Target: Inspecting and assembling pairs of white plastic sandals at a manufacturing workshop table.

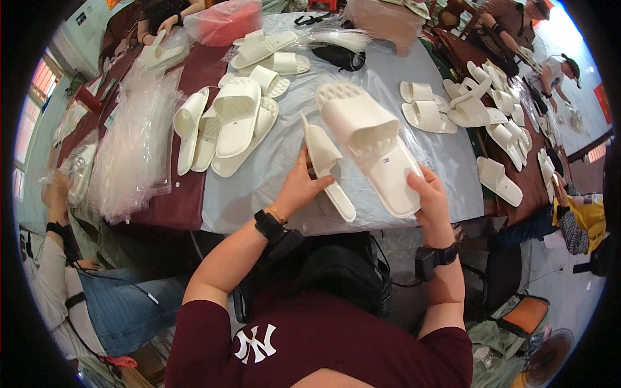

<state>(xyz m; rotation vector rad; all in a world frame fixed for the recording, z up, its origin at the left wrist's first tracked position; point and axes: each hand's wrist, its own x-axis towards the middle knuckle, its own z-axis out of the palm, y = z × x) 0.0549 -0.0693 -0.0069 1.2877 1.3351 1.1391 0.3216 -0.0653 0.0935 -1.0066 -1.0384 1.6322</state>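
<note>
My left hand (299, 186) grips a cream slipper (325, 163) turned on its edge, sole facing left. My right hand (429, 196) holds a second cream slipper (370, 142) by its heel end, strap side up, toe pointing away from me. Both slippers hover just above a clear plastic sheet (278, 149) spread over the table. The two slippers sit side by side, almost touching near the middle.
A heap of cream slippers (226, 123) lies to the left, more pairs (430, 110) to the right and along the far right edge. A stack of clear plastic bags (132, 149) covers the left table. Other people work at the left, far left and far right.
</note>
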